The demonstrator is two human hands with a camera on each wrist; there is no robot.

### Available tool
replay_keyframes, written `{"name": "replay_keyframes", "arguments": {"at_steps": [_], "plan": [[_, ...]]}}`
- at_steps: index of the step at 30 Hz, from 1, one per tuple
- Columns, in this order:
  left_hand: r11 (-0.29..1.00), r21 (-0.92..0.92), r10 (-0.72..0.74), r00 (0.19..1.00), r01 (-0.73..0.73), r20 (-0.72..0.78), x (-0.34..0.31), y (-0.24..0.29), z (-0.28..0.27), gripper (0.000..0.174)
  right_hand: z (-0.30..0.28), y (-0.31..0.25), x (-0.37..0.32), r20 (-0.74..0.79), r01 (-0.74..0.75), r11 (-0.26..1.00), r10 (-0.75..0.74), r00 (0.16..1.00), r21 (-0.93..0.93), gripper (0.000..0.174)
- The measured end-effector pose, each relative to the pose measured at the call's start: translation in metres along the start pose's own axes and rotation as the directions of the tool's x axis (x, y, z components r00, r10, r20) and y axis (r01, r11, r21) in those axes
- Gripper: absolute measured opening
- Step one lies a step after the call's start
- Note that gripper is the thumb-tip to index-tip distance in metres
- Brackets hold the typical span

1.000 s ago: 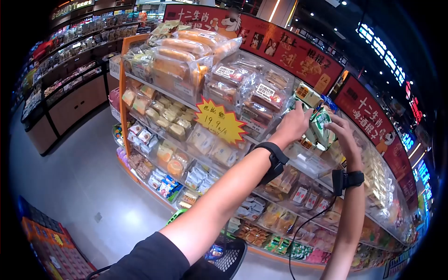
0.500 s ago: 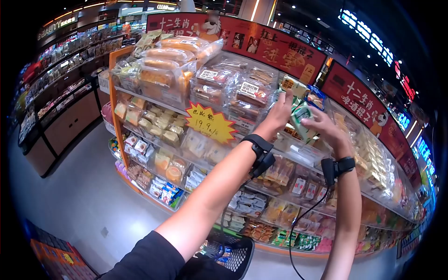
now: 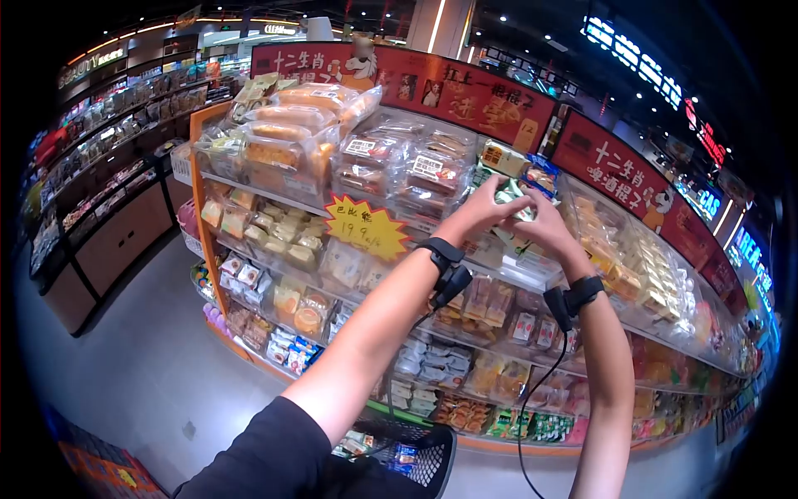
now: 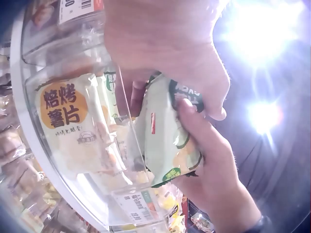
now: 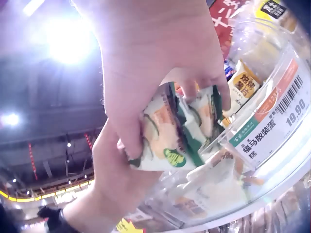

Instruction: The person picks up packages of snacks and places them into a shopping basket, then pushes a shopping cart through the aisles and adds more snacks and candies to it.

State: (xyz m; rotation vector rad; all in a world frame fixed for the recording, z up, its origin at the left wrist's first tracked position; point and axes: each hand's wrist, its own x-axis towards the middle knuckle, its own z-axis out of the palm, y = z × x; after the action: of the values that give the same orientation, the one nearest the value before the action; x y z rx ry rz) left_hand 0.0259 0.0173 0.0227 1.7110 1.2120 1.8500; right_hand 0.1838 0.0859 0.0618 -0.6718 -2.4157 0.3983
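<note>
In the head view both hands meet over a clear bin on the top shelf. Between them is a pale green snack packet (image 3: 514,193), its front printed with Chinese characters in the left wrist view. My left hand (image 3: 475,208) grips its upper part, fingers on the bin side and thumb opposite. From the other side my right hand (image 3: 550,226) holds the packet, its thumb pressing the printed front. A second green-and-white packet (image 5: 206,111) lies right behind the first in the right wrist view, under the right fingers. A yellow-and-white chip packet (image 4: 65,116) stands in the bin alongside.
A clear bin wall with a price tag (image 5: 272,119) borders the hands. Bagged bread (image 3: 274,154) and packaged cakes (image 3: 432,170) fill the shelf to the left. A yellow starburst price sign (image 3: 366,226) hangs below. A black shopping basket (image 3: 432,457) is low in front of me.
Both hands have drawn closer together around the green packet. The right hand has moved left, from spread fingers at the packet's side to a grip on it. The head view has shifted slightly.
</note>
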Motion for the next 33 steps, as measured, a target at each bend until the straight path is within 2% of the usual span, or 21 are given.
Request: {"name": "replay_keyframes", "arguments": {"at_steps": [1,2,5,6,8,10,12,14,15,17,18,20,21,22,24,26,27,28,30,32,33], "plan": [[0.999,-0.033,-0.02,0.999,0.021,0.033,-0.002,0.005,0.0,0.069,-0.005,-0.023,-0.011,-0.027,0.007,0.999,-0.008,1.0,-0.037,0.09],[0.999,-0.02,0.039,0.999,-0.039,0.005,-0.003,0.003,0.001,0.06,-0.007,-0.04,-0.019,-0.052,0.016,0.997,-0.02,0.998,-0.073,0.087],[0.966,0.035,0.257,0.966,-0.256,-0.026,-0.021,0.011,-0.002,0.06,-0.01,-0.066,-0.042,-0.175,0.129,0.897,-0.22,0.96,-0.422,0.079],[0.938,0.079,0.34,0.94,-0.337,-0.032,-0.035,0.021,-0.002,0.057,-0.011,-0.075,-0.054,-0.201,0.193,0.862,-0.317,0.927,-0.47,0.071],[0.927,0.145,0.352,0.936,-0.346,-0.018,-0.065,0.039,-0.004,0.06,-0.011,-0.09,-0.078,-0.195,0.26,0.862,-0.372,0.907,-0.436,0.067],[0.924,0.158,0.353,0.936,-0.348,-0.001,-0.103,0.034,-0.008,0.065,0.001,-0.098,-0.105,-0.145,0.282,0.865,-0.369,0.918,-0.415,0.067],[0.944,0.16,0.292,0.957,-0.288,0.0,-0.154,0.021,-0.011,0.068,0.027,-0.102,-0.135,-0.075,0.314,0.872,-0.366,0.927,-0.376,0.073],[0.977,0.138,0.163,0.987,-0.163,0.008,-0.21,0.004,-0.014,0.069,0.066,-0.098,-0.163,-0.006,0.329,0.89,-0.348,0.937,-0.315,0.077],[0.996,0.073,0.057,0.998,-0.056,-0.017,-0.235,-0.008,-0.014,0.068,0.09,-0.09,-0.175,0.015,0.337,0.899,-0.347,0.938,-0.281,0.076],[0.983,-0.021,-0.185,0.982,0.184,-0.036,-0.291,-0.044,-0.013,0.064,0.138,-0.074,-0.199,0.14,0.255,0.951,-0.232,0.963,-0.174,0.077],[0.948,-0.052,-0.317,0.947,0.315,-0.044,-0.319,-0.068,-0.012,0.062,0.169,-0.061,-0.213,0.175,0.215,0.972,-0.196,0.965,-0.099,0.076],[0.869,-0.203,-0.48,0.87,0.452,-0.117,-0.38,-0.109,-0.006,0.057,0.227,-0.044,-0.24,0.377,0.054,0.999,-0.051,0.925,0.003,0.079],[0.872,-0.163,-0.485,0.857,0.461,-0.176,-0.413,-0.133,-0.003,0.052,0.254,-0.037,-0.255,0.436,0.021,0.998,-0.048,0.899,0.067,0.078],[0.81,-0.165,-0.586,0.791,0.563,-0.179,-0.44,-0.144,-0.006,0.05,0.285,-0.03,-0.27,0.496,-0.025,0.991,-0.043,0.867,0.129,0.078],[0.721,-0.127,-0.691,0.692,0.681,-0.21,-0.503,-0.179,-0.007,0.049,0.347,-0.015,-0.308,0.588,-0.134,0.975,0.003,0.809,0.179,0.078],[0.601,-0.201,-0.798,0.564,0.774,-0.214,-0.564,-0.206,-0.001,0.049,0.393,-0.01,-0.346,0.677,-0.185,0.967,0.019,0.736,0.174,0.078],[0.512,-0.218,-0.859,0.494,0.831,-0.132,-0.594,-0.22,0.003,0.049,0.419,-0.002,-0.369,0.722,-0.23,0.959,0.042,0.691,0.165,0.077],[0.43,-0.223,-0.902,0.429,0.875,-0.055,-0.623,-0.234,0.004,0.049,0.432,-0.006,-0.379,0.815,-0.327,0.936,0.085,0.574,0.133,0.076],[0.199,-0.076,-0.972,0.207,0.977,0.11,-0.649,-0.244,0.003,0.048,0.471,0.018,-0.423,0.924,-0.522,0.852,0.179,0.339,0.027,0.072],[-0.022,-0.179,-0.983,0.012,0.984,0.183,-0.683,-0.261,0.01,0.049,0.506,0.027,-0.458,0.956,-0.604,0.796,0.213,0.203,-0.049,0.072],[-0.001,-0.131,-0.988,0.019,0.991,0.152,-0.72,-0.288,0.027,0.056,0.528,0.039,-0.486,0.948,-0.609,0.792,0.212,0.238,-0.024,0.072]]}}
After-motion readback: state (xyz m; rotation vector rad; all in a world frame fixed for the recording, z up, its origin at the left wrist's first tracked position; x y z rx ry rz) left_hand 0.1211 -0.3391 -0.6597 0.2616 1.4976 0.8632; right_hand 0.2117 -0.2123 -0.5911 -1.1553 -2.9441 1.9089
